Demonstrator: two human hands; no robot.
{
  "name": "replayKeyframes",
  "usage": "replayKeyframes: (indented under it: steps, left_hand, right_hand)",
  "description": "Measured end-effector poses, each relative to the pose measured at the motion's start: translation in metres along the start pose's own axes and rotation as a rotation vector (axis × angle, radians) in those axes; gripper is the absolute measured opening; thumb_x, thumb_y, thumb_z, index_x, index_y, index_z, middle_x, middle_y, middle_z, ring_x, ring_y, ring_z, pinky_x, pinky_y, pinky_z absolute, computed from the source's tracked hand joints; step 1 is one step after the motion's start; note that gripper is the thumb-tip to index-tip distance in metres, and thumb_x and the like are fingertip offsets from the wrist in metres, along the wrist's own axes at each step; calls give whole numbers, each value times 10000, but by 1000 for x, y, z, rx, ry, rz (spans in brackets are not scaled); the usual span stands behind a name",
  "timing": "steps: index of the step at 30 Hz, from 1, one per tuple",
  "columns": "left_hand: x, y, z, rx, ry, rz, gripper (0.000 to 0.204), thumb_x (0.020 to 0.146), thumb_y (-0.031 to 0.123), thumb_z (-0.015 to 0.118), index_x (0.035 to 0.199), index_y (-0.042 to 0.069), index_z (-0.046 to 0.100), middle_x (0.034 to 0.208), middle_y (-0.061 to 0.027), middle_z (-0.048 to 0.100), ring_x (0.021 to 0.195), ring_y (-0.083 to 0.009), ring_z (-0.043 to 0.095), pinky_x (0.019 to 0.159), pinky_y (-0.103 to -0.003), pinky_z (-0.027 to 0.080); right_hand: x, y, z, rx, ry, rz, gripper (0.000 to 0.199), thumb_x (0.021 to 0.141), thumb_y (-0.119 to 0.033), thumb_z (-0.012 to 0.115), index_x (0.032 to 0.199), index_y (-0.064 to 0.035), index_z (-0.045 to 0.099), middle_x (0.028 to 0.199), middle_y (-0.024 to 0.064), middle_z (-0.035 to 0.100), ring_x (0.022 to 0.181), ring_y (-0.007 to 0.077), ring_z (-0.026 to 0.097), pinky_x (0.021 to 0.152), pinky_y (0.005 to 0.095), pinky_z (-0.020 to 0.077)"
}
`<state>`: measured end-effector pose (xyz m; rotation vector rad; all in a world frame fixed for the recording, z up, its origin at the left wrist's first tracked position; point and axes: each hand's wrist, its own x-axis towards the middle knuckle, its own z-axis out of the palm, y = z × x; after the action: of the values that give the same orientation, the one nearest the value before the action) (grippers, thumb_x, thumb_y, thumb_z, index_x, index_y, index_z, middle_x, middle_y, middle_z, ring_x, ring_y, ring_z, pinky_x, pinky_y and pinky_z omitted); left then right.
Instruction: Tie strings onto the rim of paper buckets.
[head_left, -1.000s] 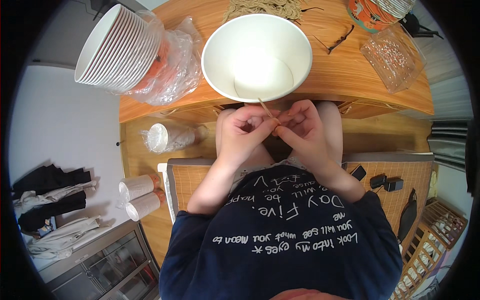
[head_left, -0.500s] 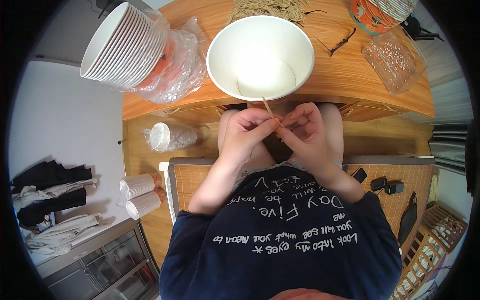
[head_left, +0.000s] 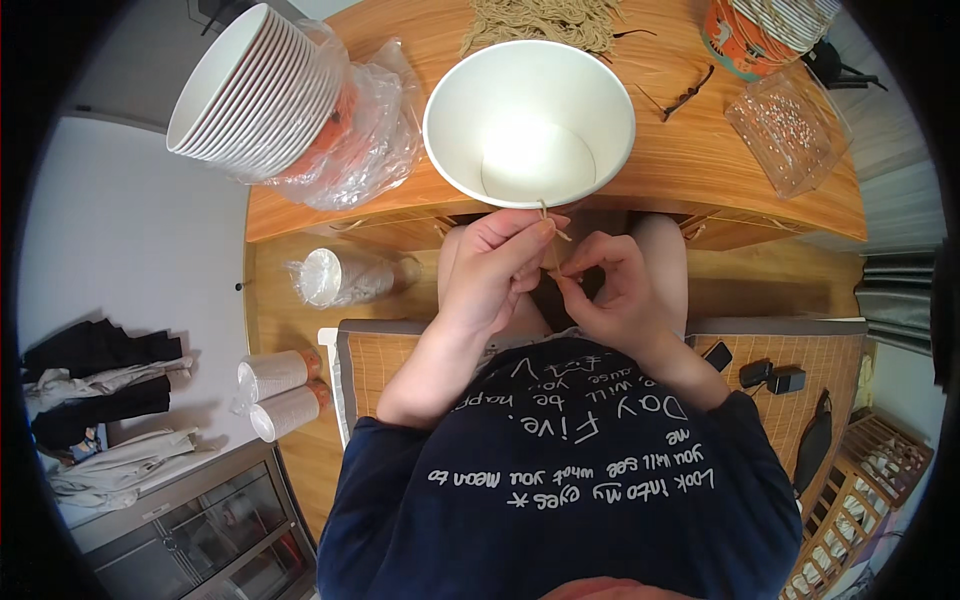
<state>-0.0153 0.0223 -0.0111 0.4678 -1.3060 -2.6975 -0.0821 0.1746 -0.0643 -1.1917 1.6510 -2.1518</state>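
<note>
A large white paper bucket (head_left: 470, 110) stands at the table's front edge, its open mouth toward me. Just below its near rim, a thin tan cord (head_left: 544, 208) is pinched between the thumb and fingers of my left hand (head_left: 490, 265). A short end of the cord sticks out to the right past the thumb. Lower and to the right, my right hand (head_left: 612, 290) pinches the thin strand running down from the left fingers. Whether the cord passes through the bucket's wall cannot be made out.
Nested white buckets (head_left: 250, 95) in clear plastic lean at the table's left. A bundle of tan cords (head_left: 545, 22) lies behind the bucket. Glasses (head_left: 688, 94), a clear box of small pieces (head_left: 785, 130) and an orange-printed bucket (head_left: 740, 42) are right. Wrapped cup stacks (head_left: 340, 277) are on the floor.
My hands have drawn apart: the left has moved up toward the rim, the right slightly down. The cord now stretches between them. The view has shifted slightly.
</note>
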Motion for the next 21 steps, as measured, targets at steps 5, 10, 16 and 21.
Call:
replayKeyframes:
  steps: [5, 10, 16, 21]
  left_hand:
    - [-2, 4, 2, -103, -26, -66, 152, 953, 110, 604, 1030, 1, 679, 631, 52, 496, 508, -22, 373, 437, -171, 261]
    - [-1, 5, 5, -72, -19, -141, 147, 961, 126, 598, 1037, 31, 681, 627, 65, 487, 512, -9, 379, 432, -165, 264]
    - [-1, 4, 1, -97, -17, -161, 151, 964, 150, 597, 1038, 50, 684, 627, 77, 480, 513, 6, 374, 432, -159, 250]
    - [-2, 4, 5, -105, -37, -122, 157, 966, 163, 594, 1030, 51, 685, 642, 83, 487, 521, 10, 369, 442, -155, 244]
  right_hand:
    - [19, -7, -6, -296, 20, -163, 326, 743, 47, 742, 974, -47, 532, 928, 90, 639, 833, 201, 634, 746, 297, 525]
    - [38, -27, -4, -531, 195, -470, 344, 691, 13, 794, 901, -88, 541, 1006, 74, 710, 847, 260, 609, 739, 340, 479]
    - [48, -24, -3, -650, 214, -644, 297, 673, -24, 828, 848, -112, 605, 904, -7, 728, 816, 221, 581, 692, 296, 439]
    - [36, -23, -1, -580, 265, -420, 299, 665, -63, 841, 943, -128, 754, 825, -68, 705, 701, 158, 458, 659, 286, 369]
